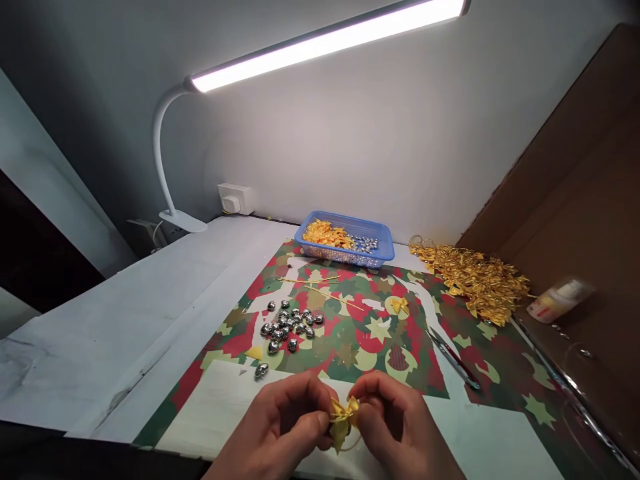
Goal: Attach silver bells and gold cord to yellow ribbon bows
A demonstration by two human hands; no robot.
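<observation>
Near the table's front edge a gold ribbon bow (341,427) is pinched between my two hands, with a thin gold cord across its middle. The fingertips of my left hand (295,423) close on the bow's left side. My right hand (393,420) pinches its right side, thumb and forefinger together. A pale loop hangs beneath the bow, partly hidden by the fingers. Several small silver bells (287,323) lie loose beyond my left hand, with one bell (261,371) closest to it. A single gold bow (399,305) rests on the patterned paper.
A blue basket (345,258) at the back holds gold bows and silver bits. A large gold bow pile (480,277) lies right, by a brown cardboard panel (580,173). Tweezers (455,360), gold cords (335,298) and a bottle (557,301) are around. A lit lamp (330,43) hangs overhead.
</observation>
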